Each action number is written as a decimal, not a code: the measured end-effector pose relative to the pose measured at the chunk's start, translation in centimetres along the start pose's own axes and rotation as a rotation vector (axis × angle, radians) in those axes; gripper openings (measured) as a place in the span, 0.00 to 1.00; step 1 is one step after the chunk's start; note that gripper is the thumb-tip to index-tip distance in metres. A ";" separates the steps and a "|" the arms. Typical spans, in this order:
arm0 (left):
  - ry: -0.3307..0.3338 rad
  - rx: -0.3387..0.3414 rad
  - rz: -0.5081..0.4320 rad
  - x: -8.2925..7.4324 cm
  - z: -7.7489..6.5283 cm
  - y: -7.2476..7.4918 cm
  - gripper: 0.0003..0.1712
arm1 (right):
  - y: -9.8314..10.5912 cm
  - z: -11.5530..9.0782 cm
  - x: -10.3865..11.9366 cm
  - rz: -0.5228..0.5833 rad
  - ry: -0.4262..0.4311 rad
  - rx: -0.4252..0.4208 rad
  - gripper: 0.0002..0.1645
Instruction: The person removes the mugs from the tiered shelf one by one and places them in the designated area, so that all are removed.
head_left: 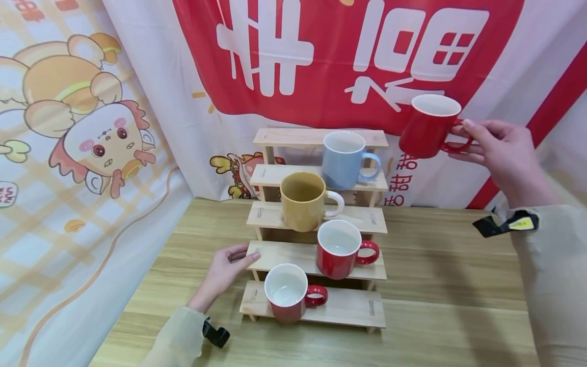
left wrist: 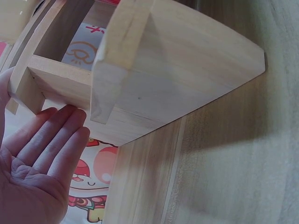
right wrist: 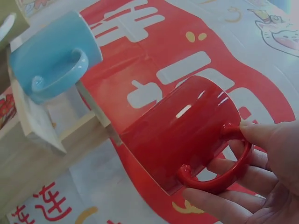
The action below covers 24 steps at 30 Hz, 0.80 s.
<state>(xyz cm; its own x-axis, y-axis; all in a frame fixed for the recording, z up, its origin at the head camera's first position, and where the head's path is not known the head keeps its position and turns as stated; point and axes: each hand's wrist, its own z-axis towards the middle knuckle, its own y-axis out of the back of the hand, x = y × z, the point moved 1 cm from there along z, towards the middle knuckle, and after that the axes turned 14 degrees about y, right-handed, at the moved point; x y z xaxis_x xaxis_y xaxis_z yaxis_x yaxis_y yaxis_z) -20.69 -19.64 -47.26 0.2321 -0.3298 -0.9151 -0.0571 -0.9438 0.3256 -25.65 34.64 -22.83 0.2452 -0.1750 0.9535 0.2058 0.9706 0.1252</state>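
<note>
Up at the right, my right hand [head_left: 509,153] grips the handle of a red mug [head_left: 427,130] with a white inside. The mug is in the air, beside and above the top of a stepped wooden rack [head_left: 284,251]. My left hand [head_left: 222,272] holds the left end of a lower step, thumb on top and fingers underneath. On the rack stand a light blue mug [head_left: 340,165], a mustard-yellow mug [head_left: 300,206] with a white handle, and two red mugs, one [head_left: 337,260] on the step my left hand holds, the other [head_left: 286,302] on the lowest step.
The rack stands on a wood-grain table [head_left: 426,285]. A printed cloth [head_left: 367,107] with a big red panel hangs close behind it. Another printed cloth [head_left: 137,219] with cartoon animals covers the left side. The rack's top step [head_left: 293,136] holds no mug.
</note>
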 end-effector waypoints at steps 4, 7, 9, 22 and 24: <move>-0.002 0.005 -0.005 -0.2 -0.1 0.0 0.38 | 0.8 -0.8 -0.9 -0.048 -0.019 0.001 0.46; -0.003 0.009 -0.001 -0.2 -0.1 0.0 0.39 | 1.1 -1.4 -1.9 -0.113 -0.016 0.001 0.46; -0.004 0.009 0.001 -0.2 -0.1 0.1 0.39 | 1.3 -1.8 -2.6 -0.127 -0.016 -0.003 0.46; -0.006 0.010 -0.004 -0.1 -0.1 0.0 0.38 | 0.2 -4.4 -9.5 -0.162 0.017 -0.019 0.43; -0.007 0.009 -0.005 -0.1 0.0 0.0 0.37 | -0.1 -4.6 -10.6 -0.169 0.017 -0.028 0.43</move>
<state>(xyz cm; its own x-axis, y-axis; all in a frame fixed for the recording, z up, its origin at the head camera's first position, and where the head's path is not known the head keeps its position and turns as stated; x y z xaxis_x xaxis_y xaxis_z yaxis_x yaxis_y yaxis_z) -20.70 -19.60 -47.18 0.2257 -0.3251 -0.9184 -0.0647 -0.9456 0.3188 -23.86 35.67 -34.21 0.2212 -0.3385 0.9146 0.2718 0.9221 0.2755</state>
